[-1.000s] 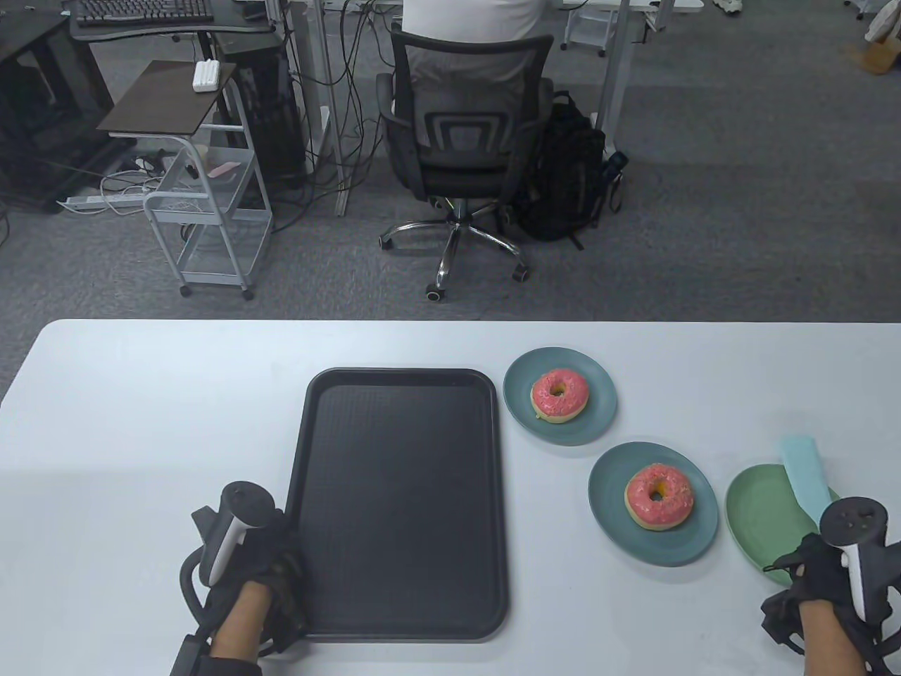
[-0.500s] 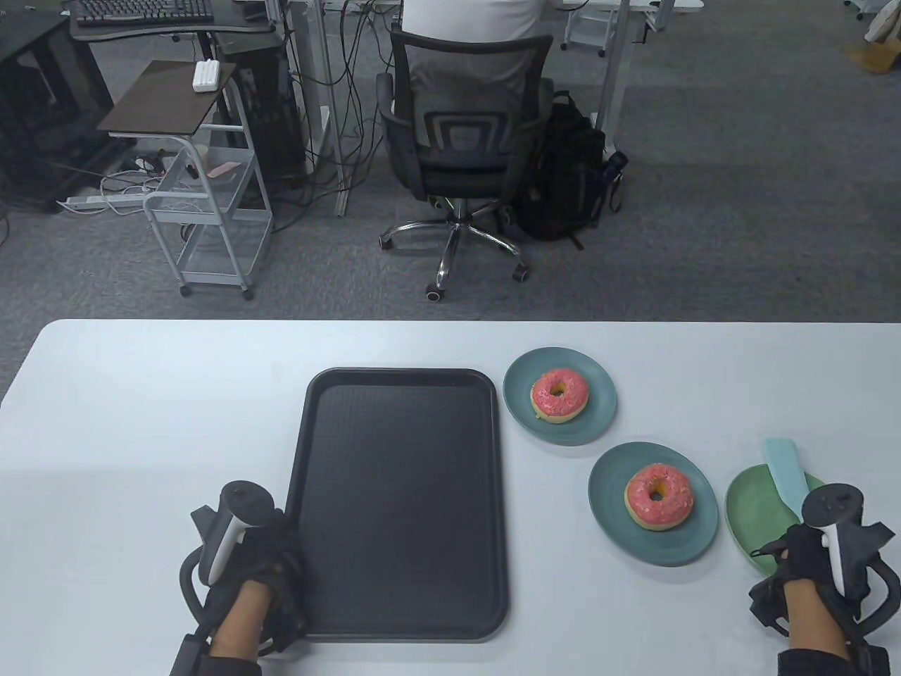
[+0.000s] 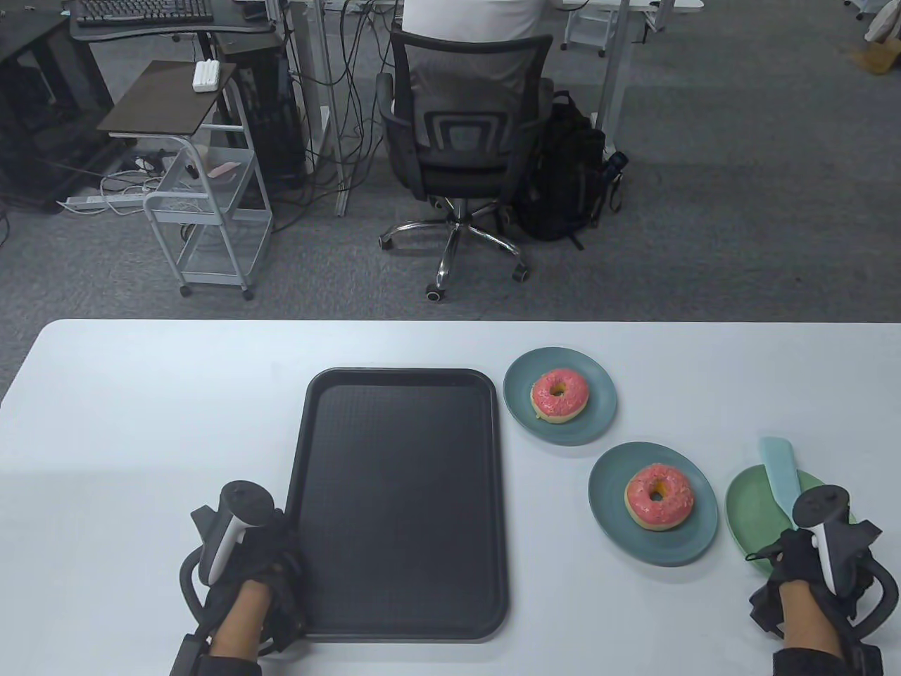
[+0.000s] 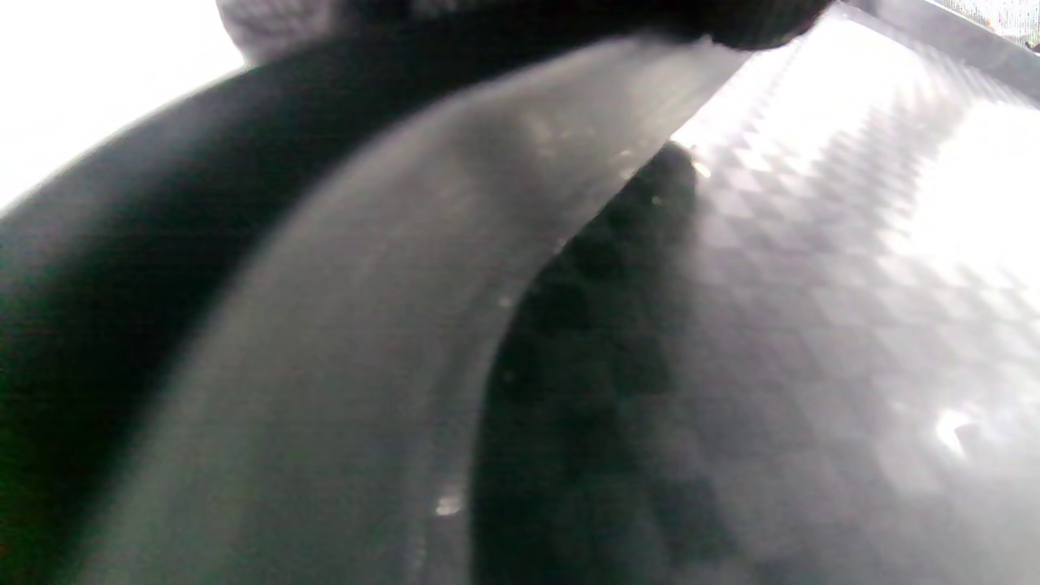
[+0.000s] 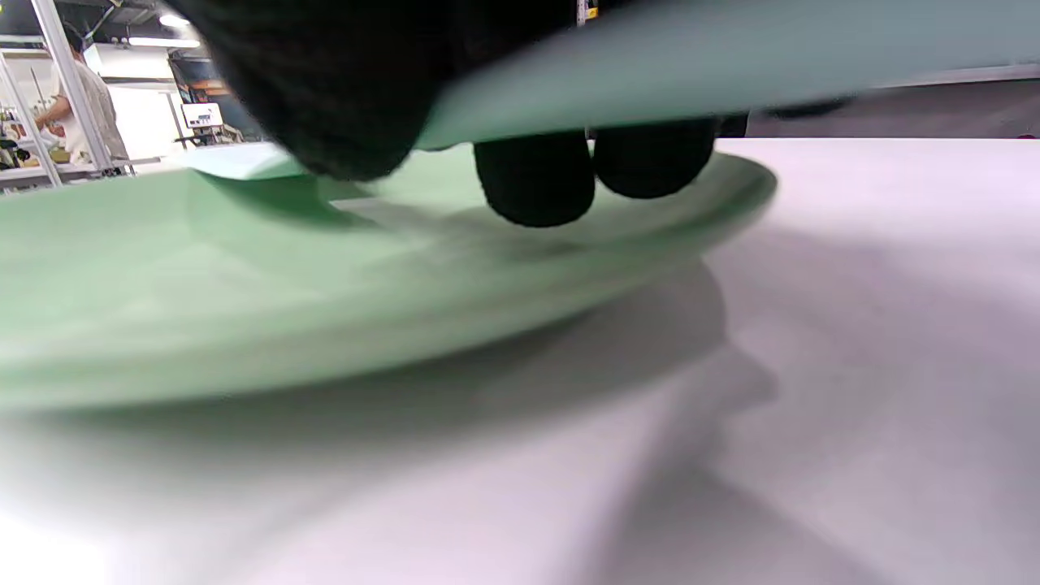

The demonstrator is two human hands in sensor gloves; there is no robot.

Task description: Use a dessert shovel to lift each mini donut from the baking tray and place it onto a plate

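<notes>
The black baking tray [image 3: 401,503] lies bare in the middle of the table. Two pink-iced donuts sit on teal plates: the far donut [image 3: 559,394] on the far plate [image 3: 521,380], the near donut [image 3: 659,496] on the near plate [image 3: 609,507]. A green plate [image 3: 753,514] at the right holds no donut. My right hand [image 3: 792,553] grips the light blue dessert shovel [image 3: 780,468], its blade slanting over the green plate. In the right wrist view the fingers [image 5: 536,183] curl under the shovel [image 5: 731,57] above the plate [image 5: 244,268]. My left hand [image 3: 278,577] holds the tray's near left rim [image 4: 341,309].
Beyond the table's far edge stand an office chair [image 3: 461,141] with a person seated in it, a backpack [image 3: 566,176] and a white trolley [image 3: 204,211]. White tabletop [image 3: 141,422] stretches left of the tray.
My right hand has moved left with the shovel, bringing the blade further over the green plate. The left hand, tray and donuts have not moved.
</notes>
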